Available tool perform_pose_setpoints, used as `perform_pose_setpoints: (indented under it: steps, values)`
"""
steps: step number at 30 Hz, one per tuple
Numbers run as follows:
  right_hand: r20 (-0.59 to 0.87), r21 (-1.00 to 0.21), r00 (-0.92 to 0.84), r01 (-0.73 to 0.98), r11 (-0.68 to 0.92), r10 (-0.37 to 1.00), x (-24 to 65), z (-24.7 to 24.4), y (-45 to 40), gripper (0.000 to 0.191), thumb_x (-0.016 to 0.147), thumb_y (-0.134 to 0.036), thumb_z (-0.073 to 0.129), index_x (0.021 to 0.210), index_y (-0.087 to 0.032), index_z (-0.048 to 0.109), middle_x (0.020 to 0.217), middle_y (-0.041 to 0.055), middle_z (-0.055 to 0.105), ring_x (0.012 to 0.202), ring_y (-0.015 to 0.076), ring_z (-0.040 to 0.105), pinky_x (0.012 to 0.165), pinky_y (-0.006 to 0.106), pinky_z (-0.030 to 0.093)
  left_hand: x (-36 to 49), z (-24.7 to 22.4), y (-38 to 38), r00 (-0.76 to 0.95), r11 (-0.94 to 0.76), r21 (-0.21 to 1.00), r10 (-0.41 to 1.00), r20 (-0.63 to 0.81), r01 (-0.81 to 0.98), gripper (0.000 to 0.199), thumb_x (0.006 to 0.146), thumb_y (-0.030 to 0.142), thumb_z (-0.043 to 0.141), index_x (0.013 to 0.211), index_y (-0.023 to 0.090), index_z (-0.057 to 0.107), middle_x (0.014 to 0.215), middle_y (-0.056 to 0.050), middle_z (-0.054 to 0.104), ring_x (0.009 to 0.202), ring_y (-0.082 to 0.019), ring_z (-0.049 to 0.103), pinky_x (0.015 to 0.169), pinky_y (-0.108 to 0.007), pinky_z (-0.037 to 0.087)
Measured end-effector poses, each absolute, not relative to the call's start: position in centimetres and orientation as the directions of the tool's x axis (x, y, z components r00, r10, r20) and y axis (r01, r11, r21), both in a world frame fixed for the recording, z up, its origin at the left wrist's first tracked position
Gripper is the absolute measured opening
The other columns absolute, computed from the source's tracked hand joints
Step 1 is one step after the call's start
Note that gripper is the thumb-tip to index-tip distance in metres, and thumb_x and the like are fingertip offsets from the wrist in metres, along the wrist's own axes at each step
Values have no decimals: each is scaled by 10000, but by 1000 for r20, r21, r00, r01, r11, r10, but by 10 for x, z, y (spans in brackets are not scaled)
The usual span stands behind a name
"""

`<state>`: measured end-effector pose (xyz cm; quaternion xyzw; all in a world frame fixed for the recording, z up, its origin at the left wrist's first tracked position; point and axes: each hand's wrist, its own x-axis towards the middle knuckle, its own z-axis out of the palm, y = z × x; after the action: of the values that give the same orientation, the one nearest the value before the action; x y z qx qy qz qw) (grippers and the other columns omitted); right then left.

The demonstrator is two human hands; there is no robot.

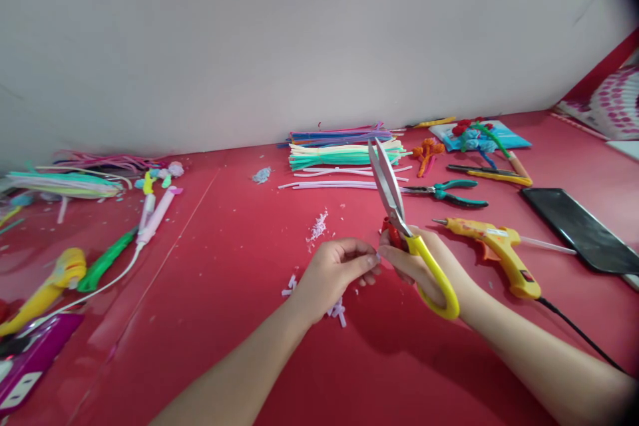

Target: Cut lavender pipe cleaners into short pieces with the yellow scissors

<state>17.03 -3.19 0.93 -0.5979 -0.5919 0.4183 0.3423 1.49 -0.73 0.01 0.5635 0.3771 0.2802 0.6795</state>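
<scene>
My left hand pinches a tiny pale lilac piece between thumb and finger, above the red table. Close on its right, my right hand holds scissors with yellow handles, blades pointing up and slightly apart. The right fingertips nearly meet the left ones; whether they touch the piece too is unclear. A red object shows beside the scissors' pivot, partly hidden. Short lilac cuttings lie under and beside my left hand. Beyond it is a small heap of lilac fluff.
Pipe-cleaner bundles lie near the wall. Pliers, a yellow glue gun with a cord and a black phone are at right. A pink glue gun, green bundle and purple power strip are at left.
</scene>
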Motion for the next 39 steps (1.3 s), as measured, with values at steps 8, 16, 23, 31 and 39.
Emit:
perform_pose_setpoints:
  steps: [8,16,23,31,39]
  values:
    - [8,-791,-90,609,61,996,173,2,-30,185,707,-368,431,659,-189,423,552,-37,456,495,81,398,458,185,304,15,1,-5,428,230,973,882,-200,-19,105,675,251,565,706,154,591,587,-7,563,522,-99,506,531,-222,396]
    - [74,-325,-62,942,83,995,174,-10,-29,291,667,-502,445,699,-215,404,534,-26,497,487,121,473,445,206,231,3,0,11,164,127,939,983,-77,-321,98,680,186,568,743,112,584,666,-29,559,589,-93,512,574,-221,403]
    - [63,-266,-79,959,93,995,173,-15,-31,298,716,-498,387,719,-203,428,543,-5,524,475,130,492,441,229,200,0,2,12,90,80,922,995,-49,-380,77,678,176,567,729,120,583,670,-18,551,584,-78,506,574,-198,403]
    - [62,-253,-88,962,101,994,172,-17,-30,339,724,-528,352,665,-198,407,490,-9,482,423,113,444,422,225,183,1,2,11,68,88,921,995,-67,-379,95,662,193,579,725,123,593,660,-24,560,570,-79,506,554,-195,406]
    - [89,-238,-115,962,133,989,174,-20,-31,317,740,-506,345,671,-199,386,477,-20,462,421,104,420,425,219,172,1,1,12,81,90,912,995,-63,-401,80,669,177,575,724,122,591,653,-18,558,572,-75,506,560,-193,403]
